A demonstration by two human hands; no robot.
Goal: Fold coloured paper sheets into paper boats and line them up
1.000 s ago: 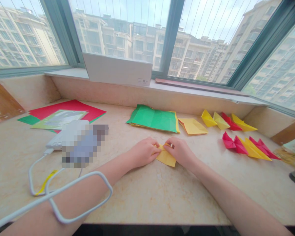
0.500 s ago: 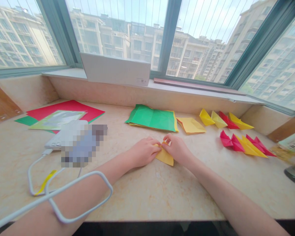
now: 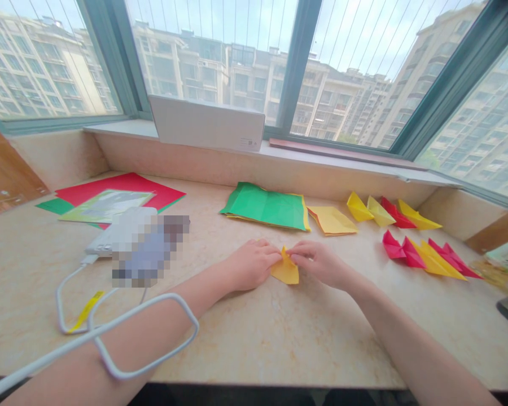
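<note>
A small piece of folded yellow paper [image 3: 286, 273] lies on the countertop between my hands, with a raised point at its upper edge. My left hand [image 3: 254, 264] rests on the counter, its fingers closed on the paper's left side. From the other side, my right hand [image 3: 319, 262] pinches the raised part between thumb and fingers. Just beyond are a folded green sheet [image 3: 265, 206] with yellow paper beneath it and a folded yellow-orange paper square [image 3: 332, 220].
Folded paper boats in yellow [image 3: 359, 207] and red [image 3: 402, 251] stand at the right. At the left lie red paper [image 3: 122, 183], a white power bank [image 3: 129, 228] and a blurred-out object. A white cable [image 3: 152, 301] loops over my left forearm. A white box [image 3: 207, 124] leans by the window.
My right hand has shifted slightly right and its fingers now point left. The paper's upper part stands up as a point between my hands. The view has tilted a little.
</note>
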